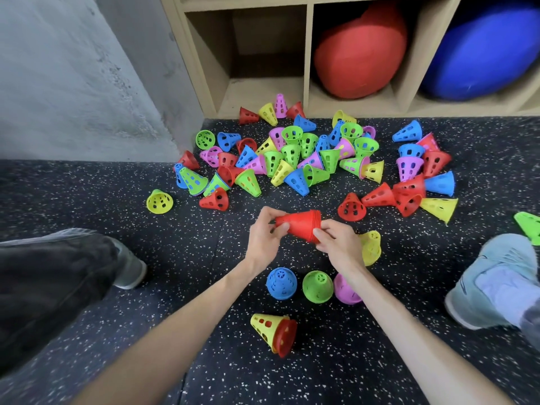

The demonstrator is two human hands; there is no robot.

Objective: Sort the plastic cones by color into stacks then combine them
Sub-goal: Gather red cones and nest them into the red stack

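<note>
Red stack [301, 225] lies crosswise, tip left; left hand [264, 238] pinches the tip, right hand [336, 239] apparently pinches the rim; loose red cones [380, 195] far-right.

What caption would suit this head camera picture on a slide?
Both hands, left hand and right hand, hold a red cone stack above three upright cones, beside a scattered pile.

2 hands [264, 244], 2 balls [359, 51], 2 shoes [496, 282]
</note>
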